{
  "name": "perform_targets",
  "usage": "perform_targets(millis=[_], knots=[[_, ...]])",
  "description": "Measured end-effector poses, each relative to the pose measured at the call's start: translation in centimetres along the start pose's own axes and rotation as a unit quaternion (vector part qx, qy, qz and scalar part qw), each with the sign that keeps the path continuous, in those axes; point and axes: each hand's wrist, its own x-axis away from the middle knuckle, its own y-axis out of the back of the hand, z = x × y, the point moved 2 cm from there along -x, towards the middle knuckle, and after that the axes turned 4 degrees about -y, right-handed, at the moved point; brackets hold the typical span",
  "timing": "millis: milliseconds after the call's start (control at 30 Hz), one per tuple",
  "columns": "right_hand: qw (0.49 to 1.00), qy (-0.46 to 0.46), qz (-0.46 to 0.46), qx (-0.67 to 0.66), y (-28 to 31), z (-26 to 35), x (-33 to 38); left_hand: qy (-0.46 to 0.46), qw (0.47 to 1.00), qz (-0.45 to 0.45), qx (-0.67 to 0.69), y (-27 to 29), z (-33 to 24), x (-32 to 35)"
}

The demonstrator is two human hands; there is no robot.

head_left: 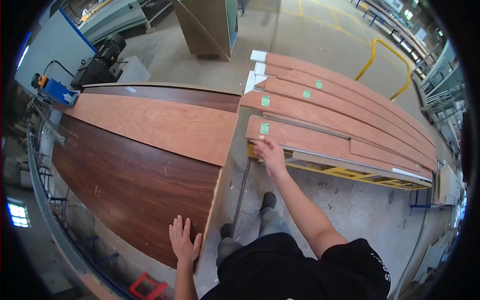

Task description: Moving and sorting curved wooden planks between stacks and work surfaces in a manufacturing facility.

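My left hand (184, 241) lies flat with fingers spread on a dark brown wood-grain panel (125, 160), close to its right edge. My right hand (270, 156) is at the near left corner of a reddish-brown board (305, 137), just below a green label (264, 128). Its fingers are bent and drawn together; a small pale spot shows at the fingertips, too small to name. Whether they also touch the board's edge I cannot tell. A lighter reddish wood sheet (160, 122) lies across the far part of the dark panel.
Several more labelled boards (345, 107) lie side by side on a yellow frame (345, 172) at the right. Behind the panel stand a black motor (102, 60) and a blue box (59, 91). A yellow rail (407, 70) rises at the far right. A red frame (148, 286) sits at the lower left.
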Motion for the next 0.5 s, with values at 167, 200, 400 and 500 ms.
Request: perform_targets(millis=[167, 200, 400, 500], knots=[[0.988, -0.019, 0.069, -0.135, 1.5, 4.2, -9.8, 0.181, 0.974, -0.114, -0.080, -2.4, -6.0, -5.3], [0.987, -0.032, 0.068, -0.139, 2.0, 4.2, -10.7, 0.194, 0.972, -0.100, -0.088, -2.4, -6.4, -5.7], [0.940, -0.140, 0.163, -0.265, 5.3, 3.3, -11.9, 0.204, 0.970, -0.090, -0.096, -2.3, -6.5, -5.6], [0.933, -0.153, 0.171, -0.279, 7.5, 3.2, -12.3, 0.204, 0.969, -0.096, -0.103, -2.3, -6.4, -5.7]])
